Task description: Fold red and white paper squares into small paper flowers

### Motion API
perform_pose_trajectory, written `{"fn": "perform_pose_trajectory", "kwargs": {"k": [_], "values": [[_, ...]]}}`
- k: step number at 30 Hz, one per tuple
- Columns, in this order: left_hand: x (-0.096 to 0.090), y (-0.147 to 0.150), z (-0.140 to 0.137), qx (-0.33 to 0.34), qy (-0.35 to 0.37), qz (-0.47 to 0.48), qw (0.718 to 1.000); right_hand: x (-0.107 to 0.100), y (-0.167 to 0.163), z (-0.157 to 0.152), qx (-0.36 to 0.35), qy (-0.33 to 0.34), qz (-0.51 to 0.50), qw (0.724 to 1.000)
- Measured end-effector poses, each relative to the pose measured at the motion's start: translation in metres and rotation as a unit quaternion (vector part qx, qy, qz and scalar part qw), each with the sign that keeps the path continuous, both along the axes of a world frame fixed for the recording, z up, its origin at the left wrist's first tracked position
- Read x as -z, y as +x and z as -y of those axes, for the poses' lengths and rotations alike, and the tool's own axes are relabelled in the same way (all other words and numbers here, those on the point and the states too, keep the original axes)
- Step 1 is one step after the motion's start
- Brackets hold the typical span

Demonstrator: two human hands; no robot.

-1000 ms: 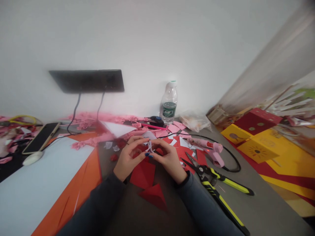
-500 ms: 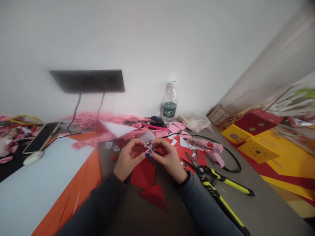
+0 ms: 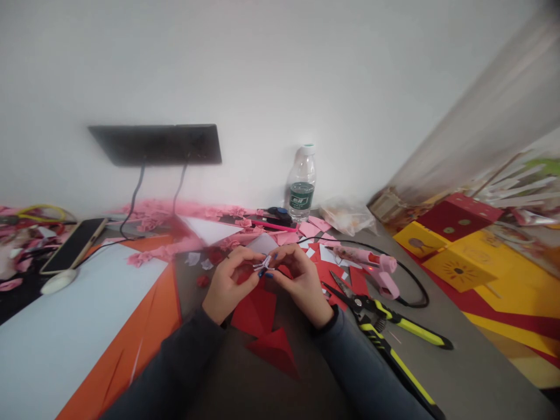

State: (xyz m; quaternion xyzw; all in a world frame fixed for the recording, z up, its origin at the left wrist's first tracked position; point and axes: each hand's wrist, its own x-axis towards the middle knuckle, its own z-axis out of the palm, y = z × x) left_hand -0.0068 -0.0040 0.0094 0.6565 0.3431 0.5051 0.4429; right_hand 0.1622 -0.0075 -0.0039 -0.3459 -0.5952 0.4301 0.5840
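Between my fingertips is a small folded piece of white paper (image 3: 265, 265), pale and creased, its exact shape too small to make out. My left hand (image 3: 230, 284) pinches it from the left, thumb and index finger together. From the other side my right hand (image 3: 301, 283) pinches the same piece, with blue nails showing at the thumbs. Below the hands, a red paper square (image 3: 254, 312) lies on the grey table, and a folded red paper triangle (image 3: 276, 350) overlaps its lower edge.
Right of my hands are yellow-handled shears (image 3: 376, 315), a pink glue gun (image 3: 371, 262) with a black cord, and red and white scraps. A water bottle (image 3: 301, 186) stands by the wall. At left lie a white sheet (image 3: 87, 315), orange paper (image 3: 161, 303) and a phone (image 3: 74, 245).
My fingertips have shifted slightly on the small white paper piece, and it shows at a different angle. Both hands stay in nearly the same place; the table things have not moved.
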Motion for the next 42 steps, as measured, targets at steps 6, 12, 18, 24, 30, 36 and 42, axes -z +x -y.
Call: {"fn": "perform_pose_trajectory", "kwargs": {"k": [6, 12, 18, 24, 30, 36, 42], "values": [[0.003, -0.002, -0.002, -0.014, 0.027, -0.035, 0.999, -0.008, 0.001, 0.001, 0.013, 0.052, 0.090, 0.995], [0.005, -0.002, -0.004, -0.019, -0.014, -0.015, 1.000, -0.008, 0.000, 0.001, 0.034, 0.074, 0.105, 0.991], [0.003, -0.002, -0.003, -0.031, -0.036, -0.048, 0.998, 0.000, -0.002, 0.000, 0.024, -0.020, 0.049, 0.998], [0.002, 0.000, -0.003, -0.029, -0.088, -0.033, 0.995, 0.002, -0.003, -0.001, 0.000, -0.061, 0.033, 0.998], [0.008, 0.000, -0.004, -0.028, -0.142, 0.002, 0.989, 0.002, -0.004, -0.001, -0.005, -0.078, 0.027, 0.997], [0.008, 0.001, -0.004, -0.026, -0.165, 0.020, 0.986, 0.004, -0.005, -0.001, 0.008, -0.072, 0.033, 0.997], [0.009, 0.002, -0.004, -0.021, -0.179, 0.021, 0.983, 0.003, -0.004, -0.001, 0.033, -0.052, 0.046, 0.997]]}}
